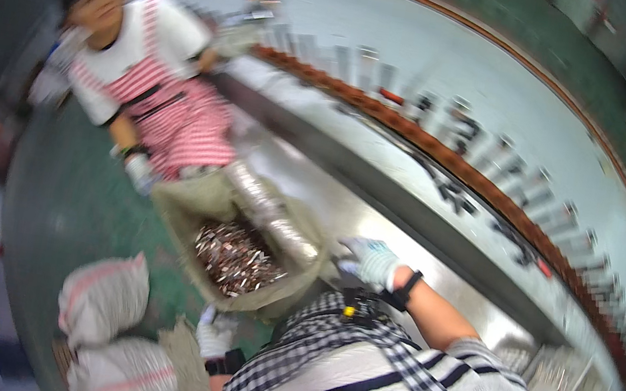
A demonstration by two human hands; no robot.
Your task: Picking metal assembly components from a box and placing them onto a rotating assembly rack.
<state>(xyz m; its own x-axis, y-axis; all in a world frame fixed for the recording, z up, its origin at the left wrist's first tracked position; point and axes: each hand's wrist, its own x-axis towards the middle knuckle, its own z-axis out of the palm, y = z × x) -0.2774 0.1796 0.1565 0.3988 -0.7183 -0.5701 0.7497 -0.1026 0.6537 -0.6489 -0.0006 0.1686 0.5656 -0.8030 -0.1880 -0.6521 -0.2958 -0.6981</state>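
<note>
A large bin lined with drab sackcloth stands in front of me, holding a heap of small shiny metal pieces. Along its right side lies a long, shiny, plastic-wrapped bundle. My right hand, in a pale glove, is beside the bin's right corner with its fingers apart, stretched toward the edge. My left hand, also gloved, is low by the bin's near-left corner; blur hides how its fingers are set. Whether either hand touches the bin is unclear.
A person in a red-striped apron stands at the bin's far side, a gloved hand near its corner. Two white sacks lie on the green floor at left. A long workbench with metal parts and a brown rail runs along the right.
</note>
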